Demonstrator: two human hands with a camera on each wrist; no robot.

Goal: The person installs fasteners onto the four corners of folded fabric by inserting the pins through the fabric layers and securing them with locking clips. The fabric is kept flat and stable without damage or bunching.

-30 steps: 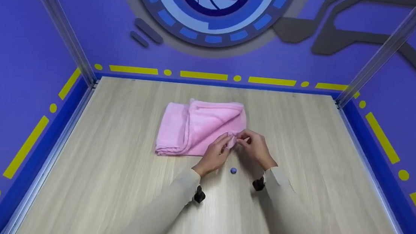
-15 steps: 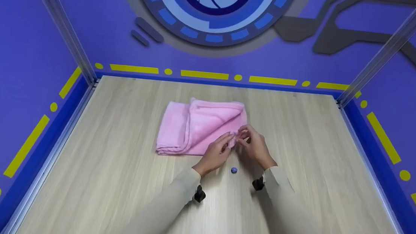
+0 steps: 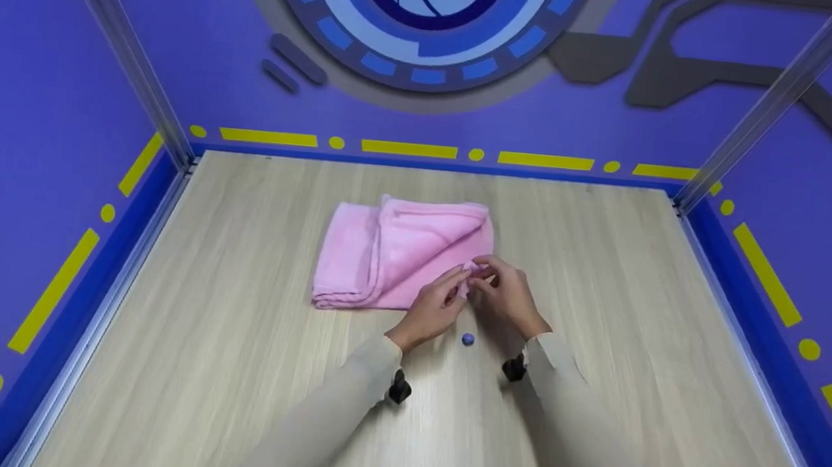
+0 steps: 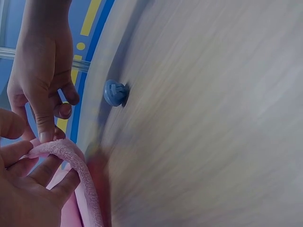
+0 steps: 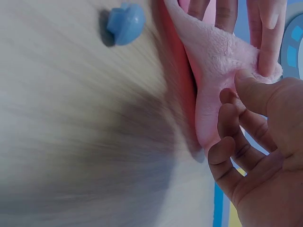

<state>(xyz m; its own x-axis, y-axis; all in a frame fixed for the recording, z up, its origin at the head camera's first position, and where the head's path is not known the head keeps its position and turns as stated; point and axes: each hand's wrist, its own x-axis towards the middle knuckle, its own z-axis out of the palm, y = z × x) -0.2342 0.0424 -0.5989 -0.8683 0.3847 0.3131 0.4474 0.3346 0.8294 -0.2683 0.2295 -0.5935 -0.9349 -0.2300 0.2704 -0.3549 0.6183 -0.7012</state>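
A folded pink plush blanket (image 3: pixel 422 245) lies on the table, its near right corner lifted. My left hand (image 3: pixel 433 312) pinches that corner, with fingers on both sides of the cloth in the left wrist view. From the right, my right hand (image 3: pixel 508 298) holds the same corner, its thumb pressing the plush and its other fingers curled below in the right wrist view. Whether something small sits inside the pinched cloth is hidden. A small blue round piece with a knobbed back (image 4: pixel 114 92) lies on the table just in front of the hands, touched by neither.
The wood-grain table (image 3: pixel 238 368) is enclosed at the back and sides by blue-purple panels (image 3: pixel 425 125) with yellow markings. Metal posts (image 3: pixel 131 50) stand at the back corners. A dark wrist device (image 3: pixel 399 388) sits at the left cuff, another (image 3: pixel 515 368) at the right.
The right hand's fingers lift slightly, then come down against the blanket corner. The left hand shifts a little right. The blanket's main fold and the blue piece stay in place.
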